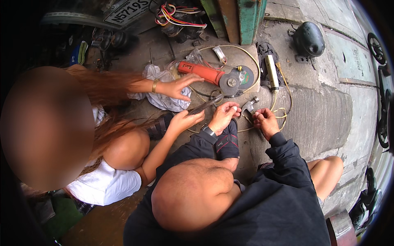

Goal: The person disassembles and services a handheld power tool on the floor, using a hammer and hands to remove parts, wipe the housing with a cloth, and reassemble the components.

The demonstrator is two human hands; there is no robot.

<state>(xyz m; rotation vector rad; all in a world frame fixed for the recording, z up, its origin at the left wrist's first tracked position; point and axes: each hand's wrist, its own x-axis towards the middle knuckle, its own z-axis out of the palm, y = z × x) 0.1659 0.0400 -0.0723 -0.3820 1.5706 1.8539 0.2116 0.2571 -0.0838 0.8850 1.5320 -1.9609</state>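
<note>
My left hand [223, 117] is curled with fingertips together near a small white bit that I cannot make out. My right hand [266, 123] is closed just below the claw hammer [249, 105], beside a loop of pale cord [281, 117]; what it holds is unclear. Above my hands lies a red angle grinder [200, 73] with a grey disc guard and a cutting disc [246, 78]. Left of me, a co-worker's lower hand [186, 121] grips a dark metal piece [202, 107]. Their other hand [175, 89] is spread near the grinder, above a white rag [160, 102].
A white power strip [271, 71] lies on dark cloth at the back right, with a dark rounded cylinder [308, 39] beyond it. A green metal post [248, 20] and bundled wires [180, 18] are behind. The co-worker's knee [127, 149] is close on my left; motorbike wheels line the right edge.
</note>
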